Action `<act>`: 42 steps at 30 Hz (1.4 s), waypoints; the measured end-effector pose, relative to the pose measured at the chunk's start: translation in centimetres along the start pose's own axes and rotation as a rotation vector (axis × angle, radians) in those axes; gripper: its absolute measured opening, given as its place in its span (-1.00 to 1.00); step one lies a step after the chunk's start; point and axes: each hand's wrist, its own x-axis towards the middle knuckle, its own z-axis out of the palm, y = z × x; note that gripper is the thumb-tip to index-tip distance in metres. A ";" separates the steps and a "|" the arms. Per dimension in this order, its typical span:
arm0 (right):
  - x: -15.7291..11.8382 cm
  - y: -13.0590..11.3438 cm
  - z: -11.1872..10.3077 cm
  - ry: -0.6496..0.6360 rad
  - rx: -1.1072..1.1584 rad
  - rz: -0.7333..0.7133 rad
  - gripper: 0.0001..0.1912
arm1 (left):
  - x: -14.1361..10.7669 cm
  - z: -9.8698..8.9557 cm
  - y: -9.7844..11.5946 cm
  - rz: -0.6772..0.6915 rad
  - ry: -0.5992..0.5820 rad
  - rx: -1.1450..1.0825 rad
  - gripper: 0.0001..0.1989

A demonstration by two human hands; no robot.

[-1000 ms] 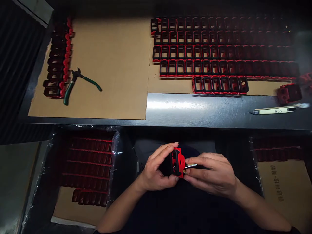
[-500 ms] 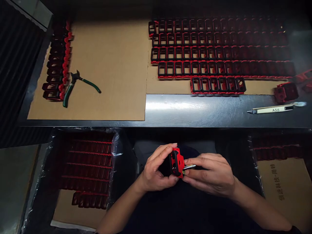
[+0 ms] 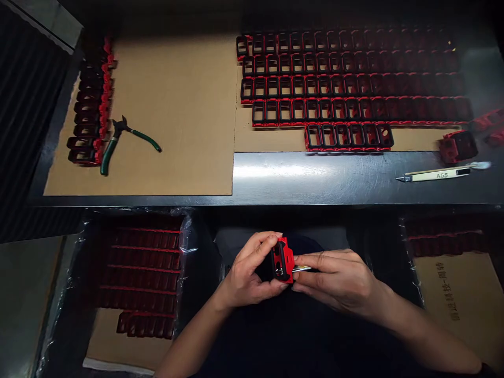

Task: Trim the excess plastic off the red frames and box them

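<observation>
My left hand grips a red and black plastic housing by its two ends, thumb below and fingers above, over my lap. Its open black frame faces left and its red side faces right. In my right hand, a thin silvery tool is pinched between the fingers. The tool's tip enters the housing from the red side, and a shiny bit shows inside the frame. Most of the tool is hidden by my fingers, so its kind cannot be made out.
Green-handled cutting pliers lie on cardboard beside a column of housings. Rows of similar housings fill the bench's right. A cutter marked A55 lies near the edge. Bins with housings flank my lap.
Both hands, the housing and the tool have shifted slightly left. The housing is turned a little, and the tool's visible part sits at a slightly different angle. The bench view has moved slightly.
</observation>
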 end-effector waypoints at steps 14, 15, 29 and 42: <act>-1.2 0.0 0.6 -0.085 -0.078 -0.034 -0.87 | -0.2 -0.2 0.1 -0.040 0.022 0.019 -0.10; -1.1 -0.1 0.6 -0.091 -0.077 -0.038 -0.87 | -0.2 -0.2 0.1 -0.046 0.007 0.028 -0.11; 4.1 9.0 -1.0 0.248 -0.449 0.227 -0.82 | -1.0 1.0 -0.3 -0.107 0.289 -0.426 -0.35; 2.2 1.5 1.0 0.079 0.388 0.528 -0.85 | -0.8 1.5 -0.4 -0.053 0.245 -0.347 -0.36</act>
